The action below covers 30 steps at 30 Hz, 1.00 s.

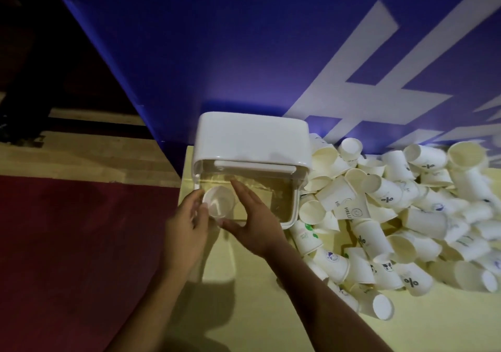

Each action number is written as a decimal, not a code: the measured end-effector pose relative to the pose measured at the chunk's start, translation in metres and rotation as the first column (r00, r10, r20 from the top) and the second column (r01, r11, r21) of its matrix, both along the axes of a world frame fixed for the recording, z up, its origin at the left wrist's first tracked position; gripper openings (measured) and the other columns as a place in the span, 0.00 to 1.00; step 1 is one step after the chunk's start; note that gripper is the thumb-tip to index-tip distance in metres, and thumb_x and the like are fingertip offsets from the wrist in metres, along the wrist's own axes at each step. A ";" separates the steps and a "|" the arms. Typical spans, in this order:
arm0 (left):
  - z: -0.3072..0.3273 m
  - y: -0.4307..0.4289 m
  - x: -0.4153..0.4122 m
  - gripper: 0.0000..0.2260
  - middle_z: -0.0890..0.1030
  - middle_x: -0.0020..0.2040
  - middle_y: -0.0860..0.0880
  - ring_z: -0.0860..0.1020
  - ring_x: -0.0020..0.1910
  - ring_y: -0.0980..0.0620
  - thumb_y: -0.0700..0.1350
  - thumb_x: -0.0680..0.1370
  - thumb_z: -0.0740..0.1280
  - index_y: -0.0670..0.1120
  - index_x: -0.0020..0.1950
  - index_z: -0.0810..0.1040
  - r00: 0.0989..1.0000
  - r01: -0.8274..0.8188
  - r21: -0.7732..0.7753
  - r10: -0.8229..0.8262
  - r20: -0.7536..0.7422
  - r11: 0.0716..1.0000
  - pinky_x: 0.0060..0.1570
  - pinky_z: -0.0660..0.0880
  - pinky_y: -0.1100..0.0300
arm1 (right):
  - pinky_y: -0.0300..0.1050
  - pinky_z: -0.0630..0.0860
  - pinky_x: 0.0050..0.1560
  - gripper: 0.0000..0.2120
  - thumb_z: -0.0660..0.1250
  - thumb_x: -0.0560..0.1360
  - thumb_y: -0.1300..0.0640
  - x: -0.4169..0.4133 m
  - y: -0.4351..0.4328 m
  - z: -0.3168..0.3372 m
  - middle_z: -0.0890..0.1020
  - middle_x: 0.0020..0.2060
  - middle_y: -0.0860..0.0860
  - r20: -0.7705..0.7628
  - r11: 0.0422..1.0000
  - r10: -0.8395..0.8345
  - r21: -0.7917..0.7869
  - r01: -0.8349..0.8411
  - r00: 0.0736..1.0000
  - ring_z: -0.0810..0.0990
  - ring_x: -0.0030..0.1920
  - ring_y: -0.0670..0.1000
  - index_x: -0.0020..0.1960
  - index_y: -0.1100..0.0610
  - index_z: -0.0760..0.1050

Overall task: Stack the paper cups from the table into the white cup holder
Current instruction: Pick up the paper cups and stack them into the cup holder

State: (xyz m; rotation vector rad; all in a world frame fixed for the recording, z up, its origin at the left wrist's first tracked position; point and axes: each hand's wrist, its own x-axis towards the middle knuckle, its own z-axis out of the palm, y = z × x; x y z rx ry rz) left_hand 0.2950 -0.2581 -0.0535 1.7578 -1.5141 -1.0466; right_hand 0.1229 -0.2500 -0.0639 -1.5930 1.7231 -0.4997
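Both hands are on one cup [218,202] right now, at the near left corner of the holder [252,137]. The cup's mouth faces the camera, so you look straight down into it. It sits between the two hands, over the left end of the holder's clear front part. I honestly can't tell if it's inside the clear bit or just in front of it.

The left hand [187,224] is on the cup's left side with a narrow grip, fingers curled in against the rim. It's a bit blurry there, though. The right hand [254,221] is on the cup's right side and its grip is wide. Its fingers are straight and point up past the cup toward the holder's white lid, and its thumb tucks under the cup's near edge.

The holder has a white top and see-through walls, and it stands at the back left of the yellowish counter [244,311], against a blue wall [217,53] with white stripes. Just to its right is a big pile [393,216] of loose cups. Most lie on their sides, some have little prints, and the nearest ones touch the holder's right wall. Left of the counter there's dark red floor [67,243].
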 end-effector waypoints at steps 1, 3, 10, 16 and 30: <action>0.009 0.008 -0.004 0.14 0.81 0.59 0.56 0.80 0.55 0.55 0.44 0.83 0.66 0.50 0.68 0.79 0.999 -0.031 -0.078 0.033 0.026 0.996 0.46 0.74 0.65 | 0.45 0.68 0.72 0.38 0.69 0.76 0.37 -0.009 0.011 0.005 0.64 0.79 0.43 -0.006 1.000 -0.022 -0.019 0.022 1.000 0.64 0.77 0.45 0.81 0.43 0.58; 0.024 0.022 -0.029 0.12 0.83 0.58 0.51 0.82 0.53 0.51 0.43 0.81 0.67 0.47 0.65 0.80 1.000 0.005 -0.157 -0.001 0.031 0.988 0.45 0.78 0.57 | 0.45 0.73 0.69 0.27 0.67 0.79 0.40 -0.040 0.039 0.014 0.73 0.73 0.44 -0.046 0.994 -0.097 -0.063 0.094 0.994 0.72 0.72 0.46 0.75 0.47 0.71; 0.051 0.030 -0.192 0.15 0.80 0.61 0.55 0.80 0.56 0.55 0.52 0.80 0.69 0.53 0.66 0.77 0.905 0.425 -0.179 -0.417 0.080 0.887 0.51 0.77 0.61 | 0.37 0.79 0.48 0.11 0.72 0.78 0.51 -0.176 0.119 0.036 0.81 0.53 0.38 -0.011 0.898 -0.431 -0.108 0.427 0.902 0.81 0.48 0.39 0.60 0.49 0.82; 0.042 0.008 -0.335 0.29 0.71 0.73 0.53 0.71 0.70 0.50 0.56 0.75 0.73 0.52 0.74 0.69 0.732 0.653 -0.114 -0.586 0.348 0.748 0.62 0.73 0.56 | 0.38 0.80 0.43 0.08 0.72 0.78 0.55 -0.285 0.171 0.039 0.83 0.49 0.40 0.013 0.807 -0.579 -0.130 0.576 0.815 0.82 0.44 0.39 0.57 0.50 0.82; -0.005 -0.018 -0.439 0.33 0.77 0.67 0.51 0.77 0.64 0.47 0.65 0.75 0.69 0.54 0.76 0.66 0.206 0.822 0.196 -0.599 0.774 0.535 0.64 0.71 0.52 | 0.47 0.82 0.45 0.11 0.72 0.78 0.52 -0.458 0.175 0.034 0.83 0.51 0.43 -0.004 0.753 -0.651 -0.134 0.645 0.759 0.81 0.45 0.40 0.60 0.51 0.82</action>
